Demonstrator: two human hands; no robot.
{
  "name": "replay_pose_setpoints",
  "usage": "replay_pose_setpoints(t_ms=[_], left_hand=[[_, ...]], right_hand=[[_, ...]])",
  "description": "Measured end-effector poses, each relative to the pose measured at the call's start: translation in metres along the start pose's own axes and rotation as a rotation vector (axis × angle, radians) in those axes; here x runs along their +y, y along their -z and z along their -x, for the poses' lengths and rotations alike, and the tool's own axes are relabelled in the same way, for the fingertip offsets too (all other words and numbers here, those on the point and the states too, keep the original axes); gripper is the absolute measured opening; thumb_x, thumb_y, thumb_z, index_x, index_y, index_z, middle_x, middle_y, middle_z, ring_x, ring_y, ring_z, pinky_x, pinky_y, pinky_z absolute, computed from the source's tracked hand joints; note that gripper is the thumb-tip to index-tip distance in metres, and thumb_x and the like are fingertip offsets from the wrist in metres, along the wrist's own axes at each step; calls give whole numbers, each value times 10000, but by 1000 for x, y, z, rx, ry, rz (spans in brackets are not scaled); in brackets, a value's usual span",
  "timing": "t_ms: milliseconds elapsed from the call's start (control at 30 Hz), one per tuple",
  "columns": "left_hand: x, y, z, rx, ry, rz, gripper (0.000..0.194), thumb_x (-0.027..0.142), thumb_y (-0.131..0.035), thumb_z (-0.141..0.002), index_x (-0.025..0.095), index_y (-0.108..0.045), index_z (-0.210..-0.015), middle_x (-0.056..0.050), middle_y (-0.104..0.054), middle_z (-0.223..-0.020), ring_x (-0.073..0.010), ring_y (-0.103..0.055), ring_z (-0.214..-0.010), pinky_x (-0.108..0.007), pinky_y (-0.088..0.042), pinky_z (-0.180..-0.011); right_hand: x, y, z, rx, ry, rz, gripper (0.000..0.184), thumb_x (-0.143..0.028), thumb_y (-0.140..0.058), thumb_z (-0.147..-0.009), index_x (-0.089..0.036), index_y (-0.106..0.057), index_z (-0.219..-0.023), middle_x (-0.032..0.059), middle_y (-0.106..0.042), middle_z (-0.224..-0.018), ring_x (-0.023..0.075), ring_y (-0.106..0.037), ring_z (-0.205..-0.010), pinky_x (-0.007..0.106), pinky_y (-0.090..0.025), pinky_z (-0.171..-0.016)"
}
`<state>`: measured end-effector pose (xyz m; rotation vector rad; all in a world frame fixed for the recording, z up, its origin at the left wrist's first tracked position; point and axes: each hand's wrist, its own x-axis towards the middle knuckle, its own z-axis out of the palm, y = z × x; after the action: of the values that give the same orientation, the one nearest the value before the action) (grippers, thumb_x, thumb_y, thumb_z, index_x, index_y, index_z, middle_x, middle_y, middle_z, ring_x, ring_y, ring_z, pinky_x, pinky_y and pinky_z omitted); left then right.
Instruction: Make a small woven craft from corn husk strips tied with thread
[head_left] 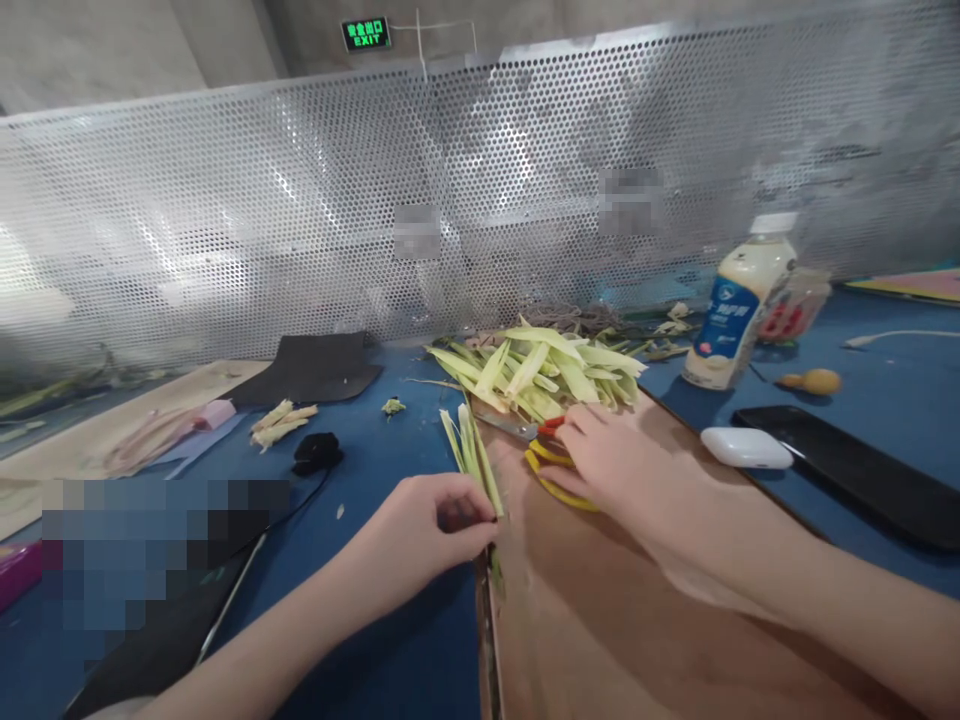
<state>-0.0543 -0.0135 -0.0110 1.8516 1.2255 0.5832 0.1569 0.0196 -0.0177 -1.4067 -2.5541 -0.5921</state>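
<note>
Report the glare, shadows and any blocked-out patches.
Head view: glare streaks the silvery perforated metal panel; head view: a soft shadow darkens the brown wooden board below the bare right hand; head view: coarse pixel blocks mask spots on the panel and an area at lower left.

We seem to be in a shared workroom of a public building: a lit exit sign shows against a bare grey wall above a perforated metal screen. Before us, a blue worktable carries a wooden board, scissors and heaped pale-green leaves.
</note>
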Motion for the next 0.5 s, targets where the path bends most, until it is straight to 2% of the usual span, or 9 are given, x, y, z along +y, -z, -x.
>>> replay_pose_setpoints(t_ms=[100,167,300,500], left_hand=[[0,2,-1,23,2,6,140,313,-566,-698,175,-588,-688,27,-565,-605,-106,-501,-572,-198,-380,-552],[0,4,-1,26,-1,1,128,302,-564,-704,177,-591,-703,13,-601,-644,-114,-532,-605,-204,-399,-577],[1,7,1,49,5,-3,122,294,-555,-721,178,-593,-724,-2,-636,-689,-115,-550,-611,-199,-409,-565],[2,13,2,90,37,99,175,340,-590,-709,166,-577,-723,-7,-640,-683,-114,-559,-591,-218,-445,-592]], right_hand=[[9,-4,-6,-160,-229,13,294,-375,-483,-805,-104,-597,-802,135,-566,-786,240,-532,-669,330,-369,-583],[9,-6,-10,-212,-244,-9,274,-349,-489,-803,-101,-604,-806,136,-576,-807,232,-542,-682,310,-361,-580],[7,-4,-16,-225,-232,-52,239,-339,-507,-776,-124,-610,-754,122,-589,-798,217,-551,-694,281,-347,-565],[4,9,-14,-192,-373,-156,253,-395,-546,-687,-146,-570,-721,98,-609,-722,209,-564,-624,272,-354,-516]])
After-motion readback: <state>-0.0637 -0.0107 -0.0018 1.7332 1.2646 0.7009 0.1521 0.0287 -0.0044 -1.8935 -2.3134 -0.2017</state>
